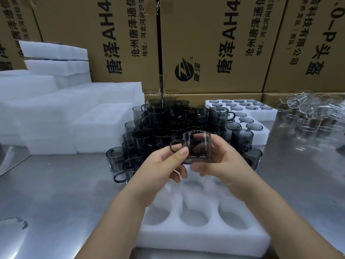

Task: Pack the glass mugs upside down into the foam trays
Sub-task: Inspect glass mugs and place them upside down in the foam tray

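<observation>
Smoky grey glass mug (pixel 197 146) was held over the empty white foam tray (pixel 205 238) on the steel bench (pixel 56 193). Left hand (pixel 158 171) pinched by its ring handle, right hand (pixel 224 165) curled round the body, probably to turn it rim-down before seating.

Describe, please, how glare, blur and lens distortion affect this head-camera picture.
Head view: the wide lens tilts the cardboard boxes outward at the edges; the steel table gives soft glare and reflections; the white foam tray is nearly washed out; the grey mug in the left hand and right hand looks fairly sharp; the clear glassware at right smears into reflections.
</observation>
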